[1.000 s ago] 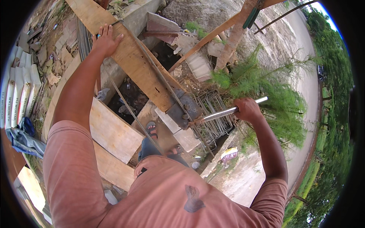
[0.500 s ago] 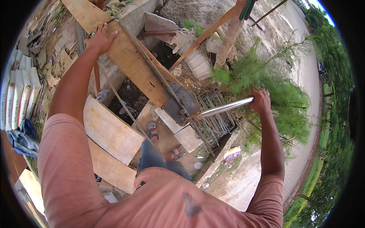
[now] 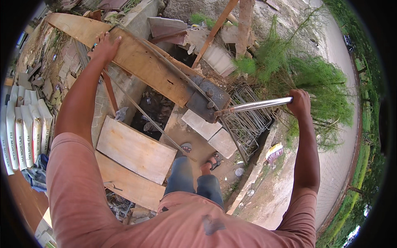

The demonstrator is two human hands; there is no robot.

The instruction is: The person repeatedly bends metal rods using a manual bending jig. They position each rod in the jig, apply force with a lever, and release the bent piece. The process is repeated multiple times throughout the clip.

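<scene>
My right hand [image 3: 299, 101] grips the end of a long shiny metal lever [image 3: 256, 105]. The lever runs left into a dark steel bending tool [image 3: 206, 99] fixed at the lower end of a long wooden plank [image 3: 136, 58]. My left hand [image 3: 105, 46] presses flat on the upper part of that plank, fingers spread. A thin steel rod [image 3: 142, 111] runs diagonally under the plank, and another lies along the plank's top into the tool. My legs and sandalled feet [image 3: 209, 163] stand below the tool.
Flat plywood boards [image 3: 134, 151] lie at my left. A stack of bent wire stirrups [image 3: 248, 124] sits under the lever. White sacks [image 3: 25, 132] stand at the far left. A green bush [image 3: 306, 78] grows behind the lever; a paved road [image 3: 339, 136] runs at right.
My right hand has swung the lever outward to the right and upward. My left hand has stayed pressed on the plank.
</scene>
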